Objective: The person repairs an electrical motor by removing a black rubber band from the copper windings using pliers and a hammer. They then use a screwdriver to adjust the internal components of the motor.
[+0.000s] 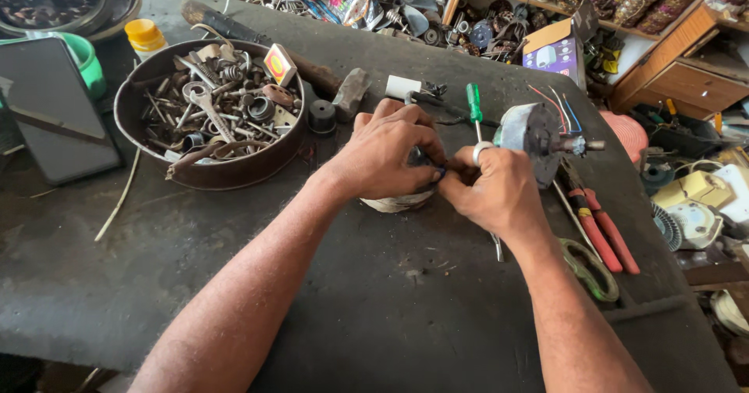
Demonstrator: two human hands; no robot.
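both hands, left hand (386,155) and right hand (495,190), close around a small round motor part (398,200) on the dark worktop (374,299); it looks heavy, rigid, best held by its rim.

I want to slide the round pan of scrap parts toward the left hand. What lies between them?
In the head view, only bare dark tabletop separates the pan from the left hand; a small black cylinder stands just behind that gap.

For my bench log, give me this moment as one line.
left hand: on small round part | right hand: pinching at it | beside: motor, green screwdriver, red pliers
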